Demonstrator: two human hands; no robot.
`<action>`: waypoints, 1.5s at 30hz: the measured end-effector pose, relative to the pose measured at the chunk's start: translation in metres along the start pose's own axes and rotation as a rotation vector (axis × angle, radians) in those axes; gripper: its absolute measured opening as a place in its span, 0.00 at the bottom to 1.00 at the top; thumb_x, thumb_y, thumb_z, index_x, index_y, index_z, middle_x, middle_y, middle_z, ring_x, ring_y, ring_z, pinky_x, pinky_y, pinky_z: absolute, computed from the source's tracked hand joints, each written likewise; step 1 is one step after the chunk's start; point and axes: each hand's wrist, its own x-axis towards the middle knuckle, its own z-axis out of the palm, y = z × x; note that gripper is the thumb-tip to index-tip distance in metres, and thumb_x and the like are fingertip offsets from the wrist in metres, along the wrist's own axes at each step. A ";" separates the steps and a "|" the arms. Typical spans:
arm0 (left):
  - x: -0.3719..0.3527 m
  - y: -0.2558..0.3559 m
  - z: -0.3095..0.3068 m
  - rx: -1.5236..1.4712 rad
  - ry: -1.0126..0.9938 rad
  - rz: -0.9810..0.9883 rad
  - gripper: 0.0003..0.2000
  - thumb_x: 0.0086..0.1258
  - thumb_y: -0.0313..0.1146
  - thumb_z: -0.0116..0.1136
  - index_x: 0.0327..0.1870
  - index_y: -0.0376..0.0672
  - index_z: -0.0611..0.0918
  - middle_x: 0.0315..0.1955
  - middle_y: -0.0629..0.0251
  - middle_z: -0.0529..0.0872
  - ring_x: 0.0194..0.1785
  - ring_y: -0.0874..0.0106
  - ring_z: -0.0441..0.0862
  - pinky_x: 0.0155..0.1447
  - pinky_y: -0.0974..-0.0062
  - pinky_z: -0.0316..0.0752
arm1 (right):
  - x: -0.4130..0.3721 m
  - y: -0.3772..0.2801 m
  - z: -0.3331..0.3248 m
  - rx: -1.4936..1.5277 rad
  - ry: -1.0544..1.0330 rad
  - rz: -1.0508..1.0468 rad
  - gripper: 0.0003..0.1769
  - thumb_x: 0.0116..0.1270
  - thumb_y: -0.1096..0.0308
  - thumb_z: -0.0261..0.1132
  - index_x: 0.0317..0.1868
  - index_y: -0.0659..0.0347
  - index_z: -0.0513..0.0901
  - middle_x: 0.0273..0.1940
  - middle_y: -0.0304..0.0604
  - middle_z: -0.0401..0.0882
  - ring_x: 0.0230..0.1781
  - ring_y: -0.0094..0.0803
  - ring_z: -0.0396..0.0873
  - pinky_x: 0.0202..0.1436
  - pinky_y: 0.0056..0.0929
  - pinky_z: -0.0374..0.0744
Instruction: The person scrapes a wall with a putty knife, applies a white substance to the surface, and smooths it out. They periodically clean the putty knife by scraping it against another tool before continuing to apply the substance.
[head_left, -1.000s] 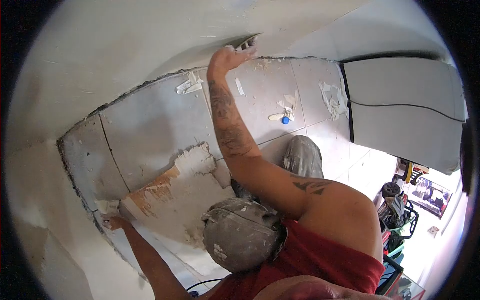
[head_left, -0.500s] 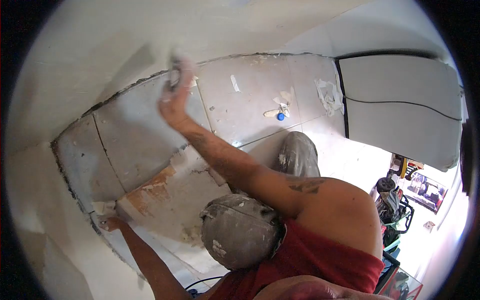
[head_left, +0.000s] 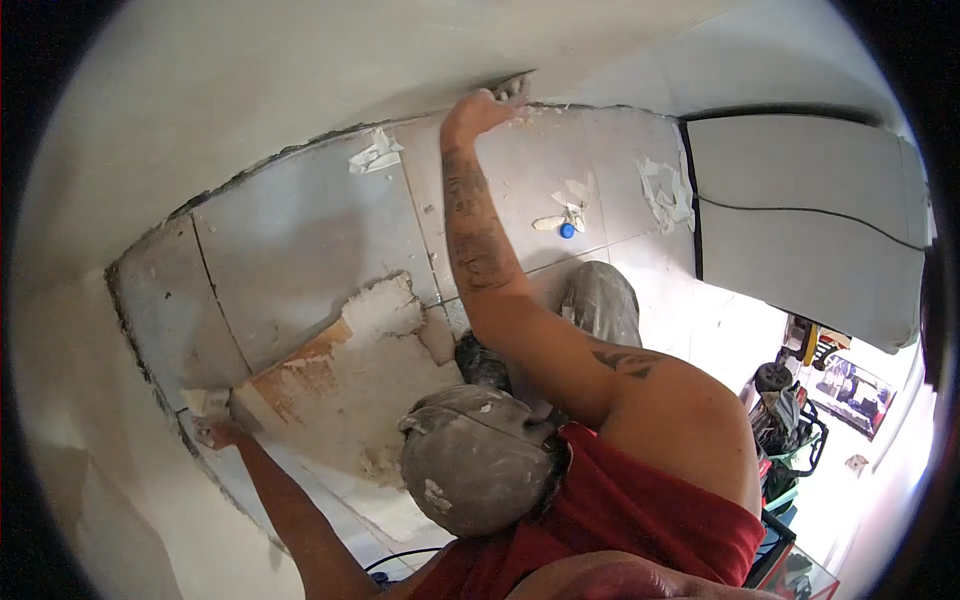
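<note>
My right hand [head_left: 500, 97] is up against the pale wall [head_left: 330, 60], just above the floor joint. Its fingers are closed round a flat tool [head_left: 517, 80] whose thin dark edge lies along the wall; the hand hides most of it. Low at the left, my left hand [head_left: 216, 434] is by the wall's base with its fingers curled. A whitish, flat-sided piece [head_left: 206, 403] adjoins those fingers, and I cannot tell whether they grip it. Between my arms, a torn white sheet [head_left: 390, 370] with a brown patch covers part of the tiled floor.
Torn white scraps [head_left: 376, 152] lie by the wall, with more scraps [head_left: 663, 192] farther right. A blue cap [head_left: 567, 231] rests on the tiles. A large white box-like object [head_left: 800, 220] with a cable across it stands at right. Tools and bags [head_left: 785, 405] are piled beyond my shoulder.
My right hand has swept right along the wall, from above the left tiles to the middle, uncovering torn white scraps. My left hand has stayed almost in place.
</note>
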 end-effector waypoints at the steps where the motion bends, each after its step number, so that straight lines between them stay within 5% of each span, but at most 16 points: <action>1: 0.000 -0.002 0.003 0.036 0.011 0.029 0.26 0.67 0.36 0.48 0.67 0.51 0.58 0.49 0.60 0.74 0.46 0.67 0.76 0.39 0.64 0.74 | -0.018 -0.022 0.010 0.029 -0.006 0.036 0.38 0.46 0.85 0.41 0.64 0.71 0.54 0.63 0.60 0.52 0.63 0.53 0.56 0.68 0.44 0.54; 3: 0.000 -0.004 0.011 0.102 0.039 0.096 0.26 0.67 0.35 0.48 0.67 0.52 0.58 0.50 0.61 0.73 0.46 0.67 0.76 0.39 0.64 0.75 | -0.064 -0.064 0.031 0.084 -0.015 0.108 0.38 0.47 0.83 0.42 0.65 0.71 0.52 0.64 0.61 0.52 0.64 0.56 0.54 0.70 0.46 0.50; 5: 0.000 -0.007 0.019 0.162 0.083 0.159 0.26 0.67 0.34 0.48 0.67 0.53 0.58 0.51 0.62 0.72 0.47 0.67 0.75 0.38 0.65 0.75 | -0.103 -0.047 0.047 -0.196 -0.029 -0.119 0.39 0.44 0.86 0.42 0.64 0.73 0.53 0.62 0.61 0.55 0.63 0.52 0.56 0.70 0.42 0.48; 7: 0.001 -0.008 0.014 0.227 -0.044 0.125 0.27 0.66 0.34 0.49 0.67 0.52 0.58 0.51 0.62 0.72 0.47 0.67 0.75 0.38 0.65 0.75 | -0.146 -0.081 0.054 -0.289 -0.148 -0.097 0.40 0.42 0.86 0.44 0.64 0.73 0.53 0.62 0.61 0.54 0.65 0.53 0.52 0.71 0.43 0.43; 13: -0.001 0.001 0.010 0.364 -0.284 0.052 0.27 0.66 0.32 0.48 0.67 0.48 0.57 0.52 0.60 0.72 0.50 0.65 0.74 0.40 0.62 0.75 | -0.229 -0.125 0.036 -0.050 -0.778 -0.048 0.35 0.46 0.86 0.44 0.61 0.69 0.60 0.61 0.60 0.57 0.65 0.56 0.51 0.70 0.46 0.47; 17: 0.001 0.000 0.009 0.504 -0.318 0.115 0.25 0.67 0.32 0.47 0.65 0.45 0.59 0.53 0.59 0.72 0.51 0.67 0.73 0.43 0.64 0.74 | -0.227 -0.155 -0.035 0.099 -1.243 -0.084 0.35 0.48 0.87 0.47 0.61 0.63 0.64 0.56 0.55 0.66 0.61 0.48 0.62 0.66 0.39 0.57; 20: 0.016 -0.003 -0.002 0.234 -0.248 0.088 0.22 0.67 0.33 0.47 0.62 0.44 0.62 0.50 0.61 0.73 0.48 0.69 0.73 0.42 0.67 0.73 | -0.164 -0.168 -0.099 0.001 -1.625 0.669 0.32 0.51 0.82 0.59 0.60 0.55 0.68 0.55 0.46 0.71 0.54 0.32 0.70 0.58 0.30 0.69; 21: 0.020 -0.003 -0.005 0.142 -0.246 0.077 0.21 0.67 0.33 0.47 0.61 0.44 0.62 0.49 0.61 0.73 0.47 0.69 0.73 0.41 0.68 0.73 | -0.147 -0.158 -0.133 0.054 -1.353 0.988 0.23 0.56 0.73 0.64 0.54 0.58 0.73 0.41 0.39 0.80 0.41 0.30 0.78 0.45 0.26 0.76; 25: 0.046 0.011 -0.034 -0.278 -0.245 -0.010 0.17 0.68 0.33 0.47 0.57 0.43 0.65 0.45 0.63 0.74 0.43 0.72 0.73 0.39 0.72 0.72 | -0.022 -0.159 -0.196 0.403 -0.995 1.276 0.28 0.51 0.85 0.58 0.56 0.62 0.69 0.47 0.48 0.76 0.49 0.38 0.76 0.53 0.37 0.77; 31: 0.026 0.131 -0.176 -1.181 -0.321 -0.119 0.12 0.69 0.34 0.48 0.51 0.41 0.70 0.40 0.66 0.75 0.38 0.76 0.73 0.36 0.77 0.71 | 0.098 -0.199 -0.263 0.338 -0.884 0.950 0.32 0.50 0.89 0.56 0.58 0.63 0.66 0.49 0.48 0.73 0.50 0.42 0.74 0.55 0.41 0.75; 39: -0.069 0.356 -0.502 -2.182 -0.999 -0.272 0.08 0.68 0.32 0.52 0.42 0.39 0.74 0.31 0.69 0.77 0.29 0.80 0.72 0.33 0.84 0.70 | 0.089 -0.223 -0.245 0.490 -0.912 0.688 0.39 0.43 0.88 0.55 0.61 0.62 0.63 0.48 0.48 0.71 0.50 0.40 0.72 0.53 0.39 0.74; 41: -0.067 0.366 -0.563 -2.115 -0.911 -0.001 0.08 0.66 0.31 0.56 0.39 0.37 0.73 0.29 0.68 0.77 0.30 0.79 0.72 0.33 0.82 0.71 | 0.091 -0.239 -0.240 0.339 -1.014 0.477 0.41 0.39 0.85 0.55 0.62 0.62 0.64 0.50 0.47 0.70 0.52 0.36 0.71 0.54 0.33 0.73; 42: -0.074 0.373 -0.580 -2.138 -0.990 -0.040 0.09 0.66 0.33 0.56 0.39 0.37 0.73 0.30 0.67 0.77 0.32 0.79 0.72 0.34 0.81 0.71 | 0.094 -0.236 -0.241 0.263 -1.021 0.263 0.40 0.38 0.83 0.55 0.61 0.62 0.65 0.52 0.45 0.69 0.55 0.35 0.69 0.57 0.30 0.70; 43: -0.076 0.380 -0.592 -2.160 -1.059 -0.078 0.10 0.66 0.35 0.56 0.39 0.37 0.74 0.31 0.65 0.76 0.34 0.78 0.72 0.35 0.79 0.71 | 0.097 -0.239 -0.244 -0.050 -0.993 -0.199 0.41 0.36 0.84 0.55 0.60 0.62 0.66 0.55 0.43 0.67 0.58 0.34 0.66 0.61 0.28 0.66; 44: -0.077 0.388 -0.599 -2.177 -1.120 -0.117 0.11 0.66 0.36 0.57 0.39 0.37 0.74 0.32 0.63 0.76 0.36 0.77 0.73 0.36 0.77 0.71 | 0.100 -0.246 -0.246 -0.024 -1.000 -0.174 0.40 0.37 0.85 0.55 0.60 0.64 0.66 0.55 0.43 0.67 0.57 0.34 0.67 0.61 0.28 0.66; 45: -0.081 0.399 -0.594 -2.048 -0.908 0.011 0.09 0.65 0.33 0.58 0.39 0.38 0.74 0.32 0.65 0.77 0.33 0.78 0.73 0.36 0.79 0.71 | 0.104 -0.255 -0.244 0.010 -1.011 -0.152 0.40 0.37 0.86 0.54 0.59 0.66 0.66 0.54 0.44 0.67 0.57 0.33 0.67 0.60 0.28 0.66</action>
